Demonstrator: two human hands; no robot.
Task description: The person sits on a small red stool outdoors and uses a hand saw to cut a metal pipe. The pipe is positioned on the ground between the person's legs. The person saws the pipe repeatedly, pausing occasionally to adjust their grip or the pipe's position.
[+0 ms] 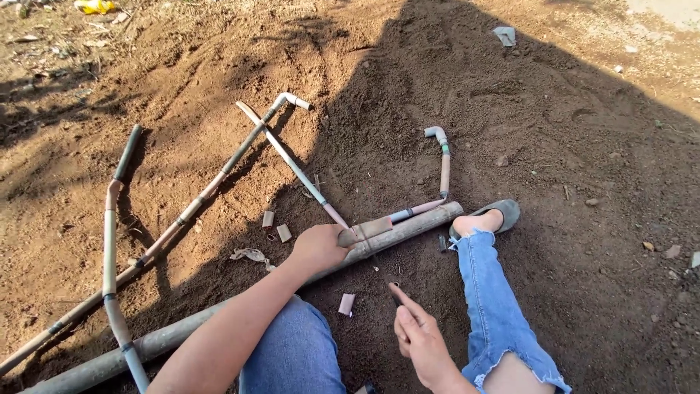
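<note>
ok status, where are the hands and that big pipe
Left hand gripping a short pipe piece on the thick pipe. Right hand pinching a small dark tool, unclear. Loose pipe offcuts lie nearby.

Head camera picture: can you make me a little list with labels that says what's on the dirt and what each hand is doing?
Ground: loose brown soil, partly in shadow
Left hand: gripping a short dusty pipe piece on the long thick grey pipe
Right hand: held above the soil, forefinger extended, holding nothing clearly visible
Nearby: thin dusty pipes with elbow joints, bent pipe with grey elbow
Small bits: short cut tube pieces, another one
Leg: blue frayed jeans, grey shoe
</note>
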